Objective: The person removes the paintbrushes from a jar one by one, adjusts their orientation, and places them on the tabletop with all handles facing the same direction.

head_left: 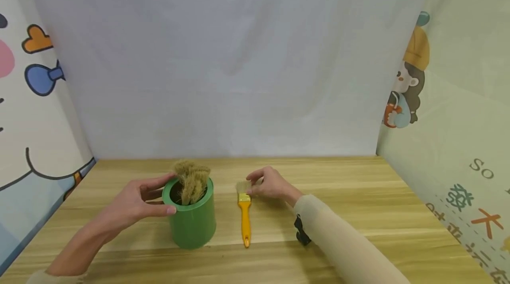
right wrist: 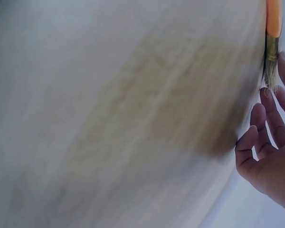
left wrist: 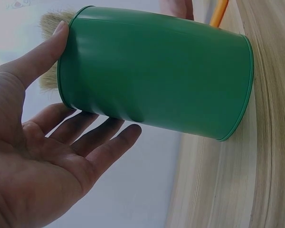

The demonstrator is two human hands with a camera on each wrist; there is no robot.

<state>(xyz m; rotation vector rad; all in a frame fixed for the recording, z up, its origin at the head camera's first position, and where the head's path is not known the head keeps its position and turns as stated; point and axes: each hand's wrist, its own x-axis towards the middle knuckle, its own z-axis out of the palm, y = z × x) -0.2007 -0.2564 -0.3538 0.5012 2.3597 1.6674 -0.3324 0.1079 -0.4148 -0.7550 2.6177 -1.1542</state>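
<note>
While the left hand [head_left: 133, 202] grips the cup [head_left: 193, 228] by its rim [head_left: 190, 207] and should keep it steady, the brush [head_left: 245, 215], on the table [head_left: 223, 266] right of it, is best pinched at the ferrule [head_left: 244, 197] by the right hand [head_left: 271, 184], whose fingertips [head_left: 252, 175] are at the bristles [head_left: 241, 186], closed or apart I cannot tell.

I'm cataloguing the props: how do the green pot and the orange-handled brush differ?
The green pot stands roughly upright, while the orange-handled brush lies down. The green pot is wide and round; the orange-handled brush is long and slim. Both are on the wooden table.
</note>
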